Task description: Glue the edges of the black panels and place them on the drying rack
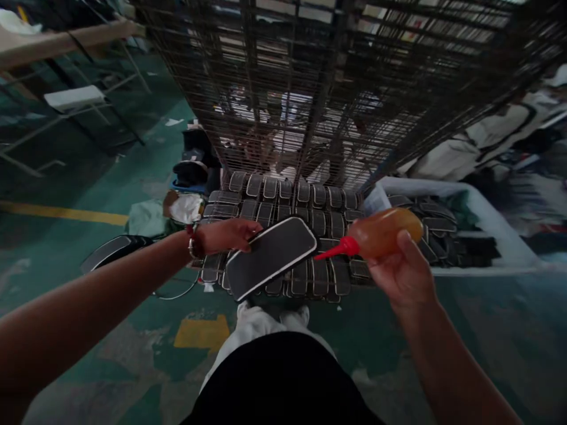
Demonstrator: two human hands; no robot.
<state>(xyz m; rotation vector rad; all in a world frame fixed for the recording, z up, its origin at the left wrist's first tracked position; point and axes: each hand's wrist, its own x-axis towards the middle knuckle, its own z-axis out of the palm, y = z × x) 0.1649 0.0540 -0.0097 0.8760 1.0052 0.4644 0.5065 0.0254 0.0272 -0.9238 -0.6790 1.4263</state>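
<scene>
And here the left hand grips a dark, pale-edged panel by its near side, the panel slanting across toward the right hand. The hands are apart, and that right one is wrapped round an amber bottle, red nozzle tipped just beside the panel's end! Below both, rows of similar panels; beyond the right hand, a white bin; farther ahead, wire racking.
</scene>
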